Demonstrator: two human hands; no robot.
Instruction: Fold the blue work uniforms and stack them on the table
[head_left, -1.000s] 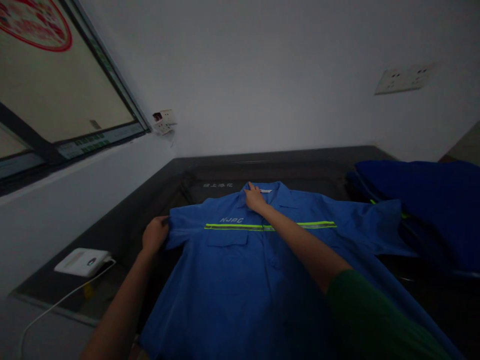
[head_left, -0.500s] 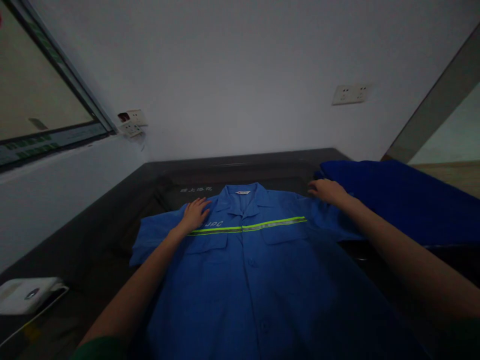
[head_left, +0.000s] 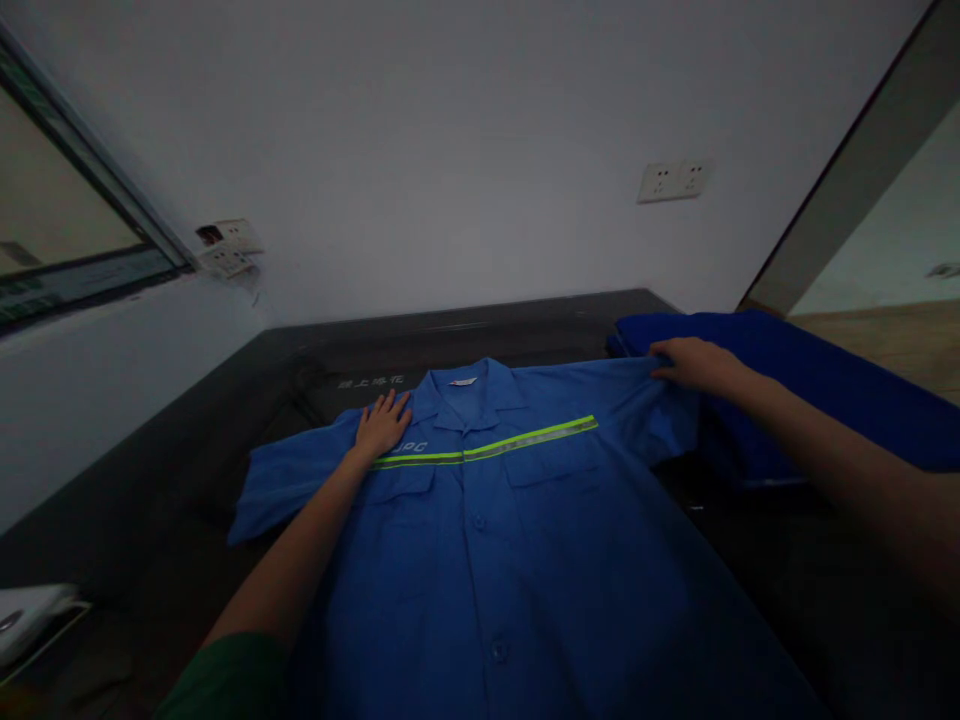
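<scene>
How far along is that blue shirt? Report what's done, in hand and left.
Done: the blue work shirt lies front up, buttoned, flat on the dark table. In hand: the left hand presses flat beside the collar; the right hand is at the far edge of one sleeve, grip unclear. Left: no fold shows; both sleeves lie spread out.

Pressing flat with the left hand [head_left: 382, 425], palm down, fingers spread and pointing forward, arm straight ahead, green sleeve near the elbow. Gripping with the right hand [head_left: 694, 362], palm down, fingers curled, bare forearm stretched out rightward.
</scene>
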